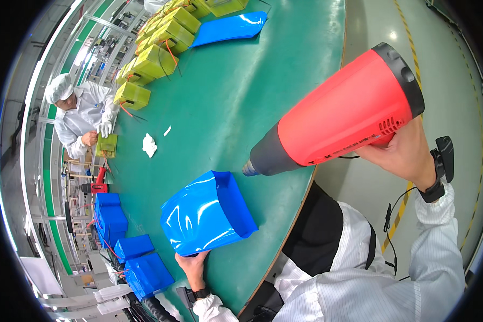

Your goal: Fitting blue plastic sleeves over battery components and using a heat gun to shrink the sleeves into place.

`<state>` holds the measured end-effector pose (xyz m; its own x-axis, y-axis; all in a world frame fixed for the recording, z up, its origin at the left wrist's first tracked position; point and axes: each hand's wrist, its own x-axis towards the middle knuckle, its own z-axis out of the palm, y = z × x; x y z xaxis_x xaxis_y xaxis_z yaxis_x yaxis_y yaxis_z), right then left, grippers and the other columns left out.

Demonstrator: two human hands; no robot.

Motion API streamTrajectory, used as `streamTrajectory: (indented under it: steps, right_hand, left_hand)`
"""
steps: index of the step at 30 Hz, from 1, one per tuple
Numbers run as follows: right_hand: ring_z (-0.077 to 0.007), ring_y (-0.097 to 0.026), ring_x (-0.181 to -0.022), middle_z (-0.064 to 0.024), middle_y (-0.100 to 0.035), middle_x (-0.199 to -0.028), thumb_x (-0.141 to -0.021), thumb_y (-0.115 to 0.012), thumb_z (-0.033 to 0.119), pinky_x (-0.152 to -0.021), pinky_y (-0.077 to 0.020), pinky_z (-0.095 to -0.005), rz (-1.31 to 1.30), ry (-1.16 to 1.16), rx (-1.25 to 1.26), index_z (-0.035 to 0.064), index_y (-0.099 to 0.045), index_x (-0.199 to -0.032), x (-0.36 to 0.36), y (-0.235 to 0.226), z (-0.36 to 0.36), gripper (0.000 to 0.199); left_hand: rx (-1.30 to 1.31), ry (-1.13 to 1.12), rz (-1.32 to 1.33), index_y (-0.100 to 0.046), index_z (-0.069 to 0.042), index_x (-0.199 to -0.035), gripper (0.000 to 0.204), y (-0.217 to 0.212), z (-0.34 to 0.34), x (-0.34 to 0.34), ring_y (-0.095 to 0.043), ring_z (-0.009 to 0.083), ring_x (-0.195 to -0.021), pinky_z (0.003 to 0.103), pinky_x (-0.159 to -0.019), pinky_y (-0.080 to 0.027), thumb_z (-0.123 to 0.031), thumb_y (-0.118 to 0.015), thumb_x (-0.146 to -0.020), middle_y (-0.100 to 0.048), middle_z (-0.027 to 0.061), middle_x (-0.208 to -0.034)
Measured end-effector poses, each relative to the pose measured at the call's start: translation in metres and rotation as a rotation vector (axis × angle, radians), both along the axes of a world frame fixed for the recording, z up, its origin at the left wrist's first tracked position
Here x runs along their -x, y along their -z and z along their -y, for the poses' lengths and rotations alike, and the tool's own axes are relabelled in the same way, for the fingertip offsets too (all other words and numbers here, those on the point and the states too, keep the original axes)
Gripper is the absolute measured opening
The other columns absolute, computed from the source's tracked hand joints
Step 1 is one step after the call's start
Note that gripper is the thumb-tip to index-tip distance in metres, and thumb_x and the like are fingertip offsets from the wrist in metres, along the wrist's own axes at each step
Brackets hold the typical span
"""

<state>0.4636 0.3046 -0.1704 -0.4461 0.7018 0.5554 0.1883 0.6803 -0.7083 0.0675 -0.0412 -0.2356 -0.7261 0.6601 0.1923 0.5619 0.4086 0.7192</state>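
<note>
The right hand [400, 153], raised at the person's right with its wrist banded in black, is wrapped around a red heat gun [343, 115], whose handle is mostly hidden. Its forearm rises from the lower right, bent at the elbow, and the gun slants down leftward. The left hand [193, 265], well apart from the right, reaches forward from the lower edge and grips the near edge of a glossy blue plastic sleeve [196, 217], most fingers hidden beneath it. The sleeve is over the green tabletop [284, 70], its open end facing right, with the nozzle near but not touching. Beyond lie a white scrap [149, 145], a flat blue sheet [231, 28], yellow-green wired packs [155, 61] and, leftward, blue packs [147, 273]. Across the table, a white-capped co-worker [83, 112] handles another yellow-green pack [107, 146].
</note>
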Motion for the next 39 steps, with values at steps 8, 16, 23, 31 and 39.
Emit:
streamTrajectory:
  steps: [8,16,23,31,39]
  right_hand:
    - [-0.0312,-0.069,-0.088,-0.0129,-0.07,-0.1,-0.069,-0.089,0.016,-0.079,-0.0545,-0.0378,0.085,0.046,-0.056,0.0017,-0.063,-0.112,-0.002,-0.005,0.002,0.052]
    - [-0.0308,-0.069,-0.089,-0.0125,-0.069,-0.1,-0.069,-0.089,0.016,-0.079,-0.0548,-0.0371,0.073,0.025,-0.063,0.0027,-0.063,-0.113,-0.009,0.009,0.0,0.053]
    - [-0.0226,-0.07,-0.089,-0.01,-0.069,-0.101,-0.067,-0.089,0.011,-0.074,-0.0567,-0.0351,0.089,0.075,0.209,0.0005,-0.061,-0.111,-0.032,0.011,0.021,0.054]
    - [-0.0158,-0.069,-0.086,-0.0058,-0.069,-0.094,-0.067,-0.086,0.003,-0.074,-0.0572,-0.0322,0.219,-0.071,0.451,0.001,-0.062,-0.107,-0.056,0.006,0.034,0.048]
    - [-0.0157,-0.069,-0.083,-0.0042,-0.071,-0.091,-0.066,-0.087,0.004,-0.072,-0.055,-0.0311,0.195,-0.108,0.3,0.0023,-0.068,-0.098,-0.056,0.008,0.035,0.038]
  left_hand:
    - [0.023,0.008,0.002,-0.069,0.001,-0.097,0.049,0.002,0.001,0.002,-0.068,0.0167,-0.081,0.032,-0.076,-0.054,-0.014,-0.096,-0.059,-0.073,0.0068,-0.092]
    - [0.039,0.025,0.033,-0.068,0.002,-0.101,0.051,0.006,0.005,0.009,-0.068,0.0173,-0.083,0.033,-0.078,-0.054,-0.014,-0.095,-0.061,-0.073,0.0074,-0.095]
    - [0.04,0.02,0.023,-0.067,0.002,-0.104,0.052,-0.003,0.0,0.001,-0.068,0.0181,-0.085,0.033,-0.079,-0.054,-0.014,-0.094,-0.062,-0.073,0.0078,-0.097]
    - [0.056,0.019,0.027,-0.066,0.003,-0.106,0.053,0.005,0.006,0.01,-0.068,0.0183,-0.087,0.033,-0.08,-0.054,-0.012,-0.093,-0.063,-0.072,0.0087,-0.1]
    - [0.044,0.018,0.053,-0.067,0.002,-0.106,0.052,0.005,0.005,0.008,-0.068,0.0176,-0.088,0.033,-0.081,-0.054,-0.013,-0.093,-0.064,-0.072,0.008,-0.101]
